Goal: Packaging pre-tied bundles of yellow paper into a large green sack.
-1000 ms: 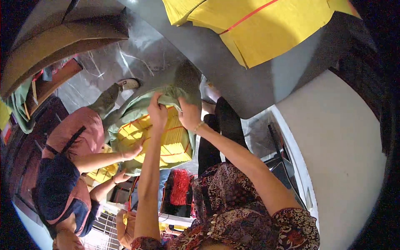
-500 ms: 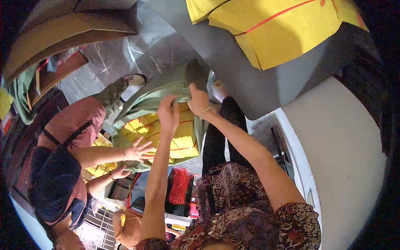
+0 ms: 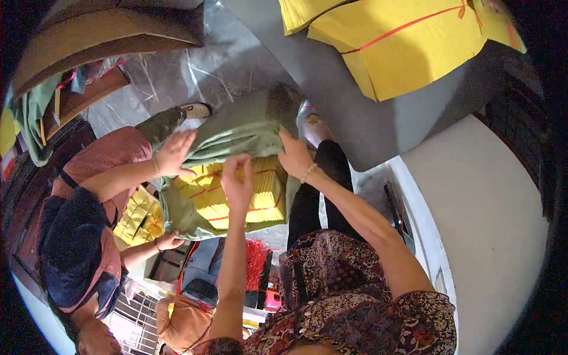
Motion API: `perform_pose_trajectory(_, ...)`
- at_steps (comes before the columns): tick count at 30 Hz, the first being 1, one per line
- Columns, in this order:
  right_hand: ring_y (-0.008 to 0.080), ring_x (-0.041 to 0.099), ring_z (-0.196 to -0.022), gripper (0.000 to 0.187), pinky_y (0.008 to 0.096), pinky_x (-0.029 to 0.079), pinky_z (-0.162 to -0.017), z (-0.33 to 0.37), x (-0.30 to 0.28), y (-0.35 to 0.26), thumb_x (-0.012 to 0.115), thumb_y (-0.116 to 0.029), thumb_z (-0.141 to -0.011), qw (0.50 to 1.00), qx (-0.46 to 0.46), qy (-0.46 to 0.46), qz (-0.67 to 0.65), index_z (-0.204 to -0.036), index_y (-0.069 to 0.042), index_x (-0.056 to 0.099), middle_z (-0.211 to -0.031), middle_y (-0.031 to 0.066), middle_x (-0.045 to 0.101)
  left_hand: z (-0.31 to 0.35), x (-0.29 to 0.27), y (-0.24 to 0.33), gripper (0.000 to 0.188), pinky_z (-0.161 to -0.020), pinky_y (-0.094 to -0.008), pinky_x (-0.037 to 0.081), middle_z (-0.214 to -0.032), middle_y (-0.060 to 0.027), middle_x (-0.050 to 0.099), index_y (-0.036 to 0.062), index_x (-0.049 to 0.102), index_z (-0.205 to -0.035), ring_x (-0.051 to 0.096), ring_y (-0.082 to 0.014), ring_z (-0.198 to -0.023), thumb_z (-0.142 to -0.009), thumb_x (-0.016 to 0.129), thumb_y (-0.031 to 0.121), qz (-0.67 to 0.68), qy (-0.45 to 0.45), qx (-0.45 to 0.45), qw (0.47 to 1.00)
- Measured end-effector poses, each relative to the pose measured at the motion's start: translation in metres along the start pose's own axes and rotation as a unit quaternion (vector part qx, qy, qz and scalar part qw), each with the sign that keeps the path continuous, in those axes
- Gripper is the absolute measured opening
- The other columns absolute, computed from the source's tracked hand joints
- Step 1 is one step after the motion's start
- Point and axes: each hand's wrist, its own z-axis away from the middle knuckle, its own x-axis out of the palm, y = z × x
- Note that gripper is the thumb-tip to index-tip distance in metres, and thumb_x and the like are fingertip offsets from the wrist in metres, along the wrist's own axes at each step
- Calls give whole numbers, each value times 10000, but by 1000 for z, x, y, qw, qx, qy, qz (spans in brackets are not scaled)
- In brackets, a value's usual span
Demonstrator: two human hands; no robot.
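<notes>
An open green cloth sack (image 3: 248,127) holds stacked bundles of yellow paper (image 3: 266,189) tied with red string. On its right, my right hand (image 3: 294,157) is closed on the edge of the sack's mouth. My left hand (image 3: 238,183) is over the yellow bundles, close to the cloth edge. Its fingers are curled together, and whatever they pinch, if anything, is too small to make out. A co-worker's hand (image 3: 173,155) lies against the sack's left side with fingers spread. The same person's other hand (image 3: 170,241) is at the sack's lower left corner.
Large yellow sheets (image 3: 408,47) bound with red string lie on a grey table (image 3: 367,130) ahead. A pale board (image 3: 479,207) stands at right. More yellow bundles (image 3: 140,219) sit beside the co-worker. Red shredded material (image 3: 255,263) and another person's orange top (image 3: 183,322) are nearer me.
My left hand has come down off the gathered cloth edge, while my right hand has shifted slightly right. The co-worker's upper hand has moved from the yellow bundles up to the sack cloth.
</notes>
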Motion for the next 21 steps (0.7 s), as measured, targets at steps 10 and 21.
perform_pose_trajectory(10, 431, 572, -774, 413, 484, 465, -687, 6, 1, 16, 528, -97, -710, 995, -46, 83, -31, -1096, 35, 465, -793, 274, 583, 86, 26, 35, 309, -844, -421, 360, -961, -153, 536, 22, 560, -987, 488, -336, -907, -713, 654, 131, -105, -5, 27, 994)
perform_pose_trajectory(21, 428, 560, -730, 418, 485, 446, -650, 9, -1, -2, 535, -50, -698, 996, -25, 86, 14, -1093, 41, 432, -708, 263, 572, 89, 48, 6, 396, -978, -468, 194, -1276, -157, 410, 84, 492, -1201, 315, -349, -1192, -809, 510, 136, -189, -12, 35, 981)
